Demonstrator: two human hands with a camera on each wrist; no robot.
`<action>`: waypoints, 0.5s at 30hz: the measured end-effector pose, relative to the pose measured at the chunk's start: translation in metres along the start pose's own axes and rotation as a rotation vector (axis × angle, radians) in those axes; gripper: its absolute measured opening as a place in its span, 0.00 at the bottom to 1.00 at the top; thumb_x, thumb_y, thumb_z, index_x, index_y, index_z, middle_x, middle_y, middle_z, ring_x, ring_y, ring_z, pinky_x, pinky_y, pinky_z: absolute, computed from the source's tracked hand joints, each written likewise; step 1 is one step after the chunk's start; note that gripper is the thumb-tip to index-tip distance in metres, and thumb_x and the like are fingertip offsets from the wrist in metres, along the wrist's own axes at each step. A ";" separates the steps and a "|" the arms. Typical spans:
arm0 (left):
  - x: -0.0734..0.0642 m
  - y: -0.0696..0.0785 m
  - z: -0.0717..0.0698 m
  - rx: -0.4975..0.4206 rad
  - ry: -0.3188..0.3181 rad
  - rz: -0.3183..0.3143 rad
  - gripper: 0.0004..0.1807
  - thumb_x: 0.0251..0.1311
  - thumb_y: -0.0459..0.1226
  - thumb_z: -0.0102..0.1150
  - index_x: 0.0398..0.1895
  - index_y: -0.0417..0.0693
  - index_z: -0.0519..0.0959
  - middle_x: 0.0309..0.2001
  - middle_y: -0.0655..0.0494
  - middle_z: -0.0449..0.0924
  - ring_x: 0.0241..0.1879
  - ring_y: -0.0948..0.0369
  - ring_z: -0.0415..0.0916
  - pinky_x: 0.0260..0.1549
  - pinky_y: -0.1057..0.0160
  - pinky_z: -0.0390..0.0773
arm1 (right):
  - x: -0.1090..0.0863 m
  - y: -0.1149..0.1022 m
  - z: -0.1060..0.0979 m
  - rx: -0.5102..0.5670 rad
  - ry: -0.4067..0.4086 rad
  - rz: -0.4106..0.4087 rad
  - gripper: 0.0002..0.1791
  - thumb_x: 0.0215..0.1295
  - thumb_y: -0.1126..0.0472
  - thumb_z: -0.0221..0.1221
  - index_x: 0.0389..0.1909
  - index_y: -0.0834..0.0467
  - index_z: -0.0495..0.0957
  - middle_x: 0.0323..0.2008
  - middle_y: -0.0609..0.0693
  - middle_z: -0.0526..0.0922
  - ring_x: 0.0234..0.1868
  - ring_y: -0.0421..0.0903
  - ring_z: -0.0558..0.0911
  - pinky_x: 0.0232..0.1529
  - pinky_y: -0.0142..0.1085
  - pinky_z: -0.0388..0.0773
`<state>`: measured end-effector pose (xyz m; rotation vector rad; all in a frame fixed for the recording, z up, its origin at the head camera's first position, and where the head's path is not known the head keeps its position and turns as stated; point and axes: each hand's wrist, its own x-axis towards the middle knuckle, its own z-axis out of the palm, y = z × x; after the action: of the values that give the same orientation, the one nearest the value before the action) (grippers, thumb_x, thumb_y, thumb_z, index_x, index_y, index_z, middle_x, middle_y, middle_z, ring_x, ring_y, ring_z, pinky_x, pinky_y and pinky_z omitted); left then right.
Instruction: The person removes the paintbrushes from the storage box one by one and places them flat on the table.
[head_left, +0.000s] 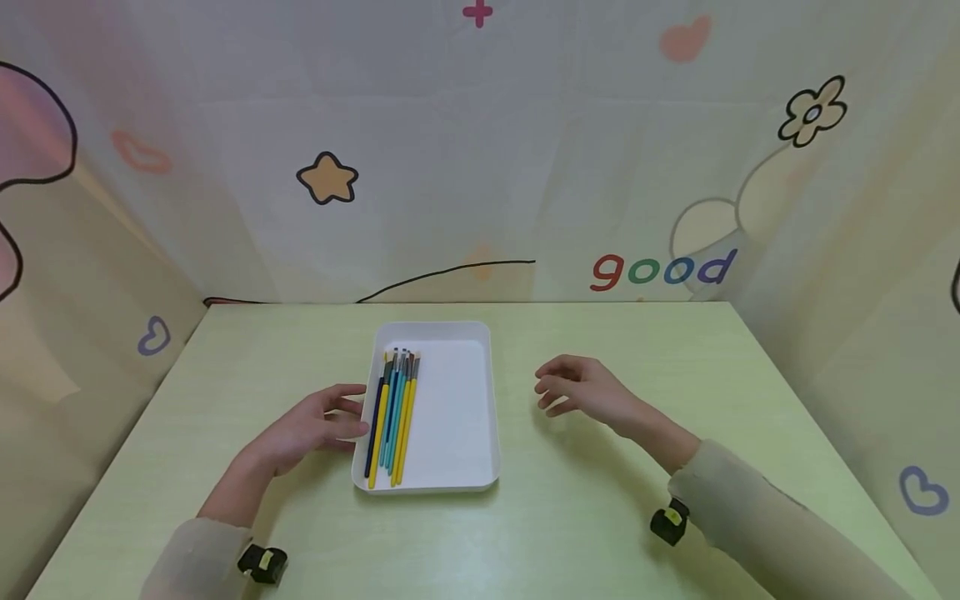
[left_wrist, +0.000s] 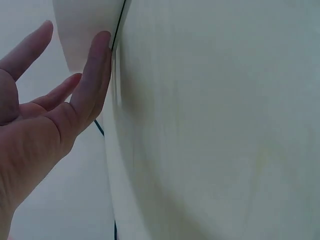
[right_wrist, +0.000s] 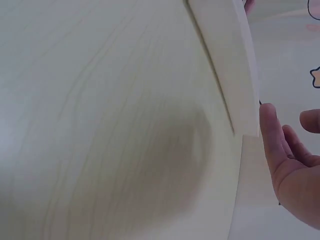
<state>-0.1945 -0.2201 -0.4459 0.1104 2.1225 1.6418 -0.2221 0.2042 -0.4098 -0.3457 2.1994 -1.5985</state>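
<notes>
A white rectangular tray lies on the table, its long side pointing away from me. Several slim paintbrushes with yellow, teal and dark blue handles lie along its left side, bristles toward the far end. My left hand is at the tray's left edge with loosely bent fingers; in the left wrist view its fingertips are close against the outer tray wall. To the right of the tray, my right hand hovers over the table, fingers relaxed and holding nothing. The right wrist view shows it apart from the tray wall.
The pale green table is bordered by a patterned curtain at the back and both sides. A small black device sits at the left sleeve, and another black device at the right sleeve.
</notes>
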 end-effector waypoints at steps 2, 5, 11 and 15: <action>0.000 0.000 0.001 -0.009 -0.010 -0.003 0.42 0.66 0.35 0.68 0.78 0.38 0.57 0.66 0.34 0.67 0.55 0.47 0.78 0.52 0.51 0.83 | 0.003 -0.004 0.004 0.030 -0.012 -0.002 0.18 0.79 0.63 0.54 0.59 0.72 0.71 0.53 0.73 0.77 0.47 0.57 0.85 0.49 0.45 0.85; 0.000 0.000 0.001 -0.019 -0.012 -0.010 0.43 0.65 0.33 0.69 0.78 0.39 0.56 0.66 0.34 0.67 0.55 0.47 0.77 0.52 0.52 0.83 | 0.006 -0.010 0.011 0.071 -0.037 -0.002 0.19 0.79 0.63 0.53 0.61 0.74 0.69 0.54 0.73 0.76 0.49 0.57 0.85 0.51 0.46 0.84; 0.000 -0.001 0.002 -0.027 -0.007 -0.015 0.44 0.64 0.31 0.69 0.79 0.39 0.55 0.66 0.34 0.66 0.56 0.46 0.75 0.51 0.52 0.83 | 0.014 -0.020 0.025 0.151 -0.092 0.000 0.22 0.78 0.64 0.54 0.66 0.72 0.66 0.58 0.73 0.75 0.54 0.58 0.84 0.56 0.47 0.81; 0.001 -0.001 0.002 -0.031 -0.011 -0.012 0.44 0.64 0.31 0.69 0.79 0.40 0.55 0.65 0.34 0.67 0.56 0.46 0.75 0.51 0.52 0.83 | 0.018 -0.027 0.035 0.196 -0.133 -0.001 0.25 0.78 0.65 0.54 0.69 0.72 0.63 0.62 0.73 0.73 0.58 0.60 0.82 0.58 0.47 0.80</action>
<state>-0.1942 -0.2183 -0.4471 0.0969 2.0852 1.6626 -0.2231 0.1587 -0.3964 -0.3832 1.9265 -1.7223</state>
